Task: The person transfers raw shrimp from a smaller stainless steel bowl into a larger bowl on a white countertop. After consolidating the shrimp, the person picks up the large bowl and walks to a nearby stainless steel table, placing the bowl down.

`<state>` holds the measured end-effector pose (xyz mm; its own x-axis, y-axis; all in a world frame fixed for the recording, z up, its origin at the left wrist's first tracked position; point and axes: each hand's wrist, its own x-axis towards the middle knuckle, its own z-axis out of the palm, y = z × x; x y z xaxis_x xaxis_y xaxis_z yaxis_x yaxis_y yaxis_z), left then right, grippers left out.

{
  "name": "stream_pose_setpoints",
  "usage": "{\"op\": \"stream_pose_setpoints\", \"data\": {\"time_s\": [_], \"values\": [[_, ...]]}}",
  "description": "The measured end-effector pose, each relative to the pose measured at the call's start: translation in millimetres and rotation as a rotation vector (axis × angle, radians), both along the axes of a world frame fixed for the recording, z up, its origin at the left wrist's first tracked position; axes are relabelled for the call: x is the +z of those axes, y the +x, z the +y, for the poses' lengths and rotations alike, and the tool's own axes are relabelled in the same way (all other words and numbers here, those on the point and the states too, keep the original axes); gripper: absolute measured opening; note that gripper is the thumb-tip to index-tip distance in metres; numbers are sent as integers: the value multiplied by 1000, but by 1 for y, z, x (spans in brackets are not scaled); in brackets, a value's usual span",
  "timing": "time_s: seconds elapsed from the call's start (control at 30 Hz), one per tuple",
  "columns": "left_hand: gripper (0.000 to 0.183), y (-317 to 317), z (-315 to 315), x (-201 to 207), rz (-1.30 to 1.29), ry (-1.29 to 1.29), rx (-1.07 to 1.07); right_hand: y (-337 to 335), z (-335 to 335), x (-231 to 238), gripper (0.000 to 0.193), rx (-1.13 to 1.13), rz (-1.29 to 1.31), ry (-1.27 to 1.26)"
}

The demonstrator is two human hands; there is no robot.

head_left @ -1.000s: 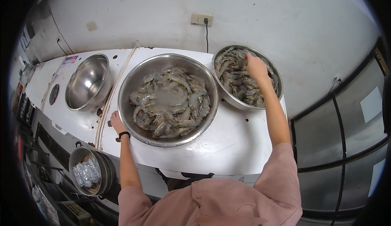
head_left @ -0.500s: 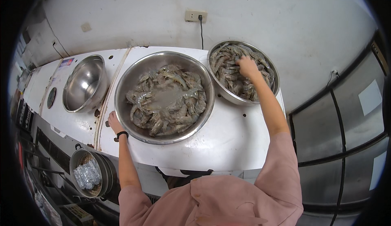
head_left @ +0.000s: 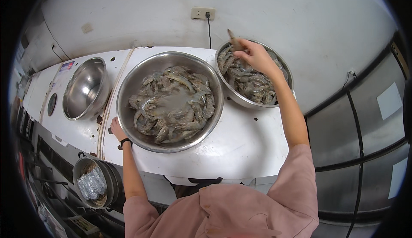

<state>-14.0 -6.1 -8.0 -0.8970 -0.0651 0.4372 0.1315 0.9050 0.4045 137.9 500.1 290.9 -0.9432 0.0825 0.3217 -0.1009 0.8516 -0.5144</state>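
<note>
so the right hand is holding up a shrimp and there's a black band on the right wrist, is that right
Not quite: the black band is on the wrist of the left hand, as the head view shows. The right hand is indeed holding up a shrimp.

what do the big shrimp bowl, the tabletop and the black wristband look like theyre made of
Big shrimp bowl: probably stainless steel, smooth and semi-polished; its grey wall catches bright highlights.
Tabletop: white with a bright sheen; perhaps painted metal or laminate, as its dark patches could be rust or wear.
Black wristband: possibly rubber or fabric; too small to tell.
</note>
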Motion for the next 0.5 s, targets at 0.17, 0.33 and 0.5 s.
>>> {"op": "stream_pose_setpoints", "data": {"time_s": [0.17,0.33,0.5], "values": [[31,-2,-2,-3,50,-41,5,-23,22,-18,34,98,-52,41],[31,4,1,1,95,-25,-14,-22,35,-104,33,-175,-373,634],[29,11,6,11,93,-10,-11,-24,32,-100,28,-204,-410,617]]}}
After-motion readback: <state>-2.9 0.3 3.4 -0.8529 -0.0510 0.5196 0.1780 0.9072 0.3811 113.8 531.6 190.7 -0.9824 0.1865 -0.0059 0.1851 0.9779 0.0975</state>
